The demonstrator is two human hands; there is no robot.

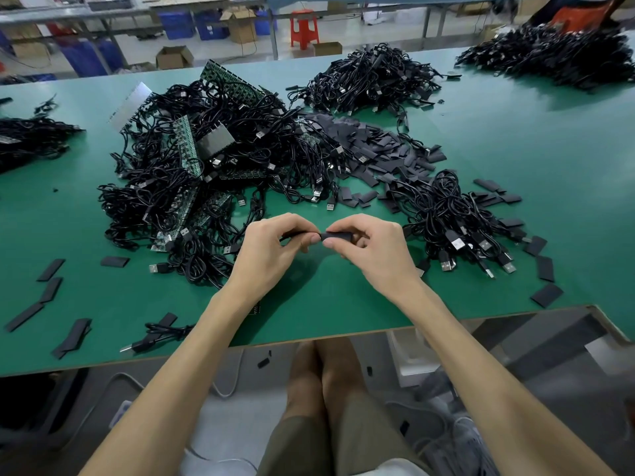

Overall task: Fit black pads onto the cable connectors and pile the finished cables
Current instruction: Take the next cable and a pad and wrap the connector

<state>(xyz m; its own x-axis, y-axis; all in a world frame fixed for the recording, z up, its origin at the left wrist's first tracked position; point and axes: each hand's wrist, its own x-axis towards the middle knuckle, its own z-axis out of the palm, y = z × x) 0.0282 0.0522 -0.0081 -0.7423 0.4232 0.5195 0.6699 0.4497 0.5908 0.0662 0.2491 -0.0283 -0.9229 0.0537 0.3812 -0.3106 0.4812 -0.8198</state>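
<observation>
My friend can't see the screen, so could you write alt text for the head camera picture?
Two bare hands meet over a green table: the left hand holds a cable, the right hand pinches a black pad at its end. Heaps of black cables and loose pads lie beyond them.

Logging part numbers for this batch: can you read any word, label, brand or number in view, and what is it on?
None can be read.
Green circuit boards: markings too small and blurred.
Cardboard boxes: no legible print.
Blue crates: no legible label.
Black pad: plain, no print seen.
</observation>
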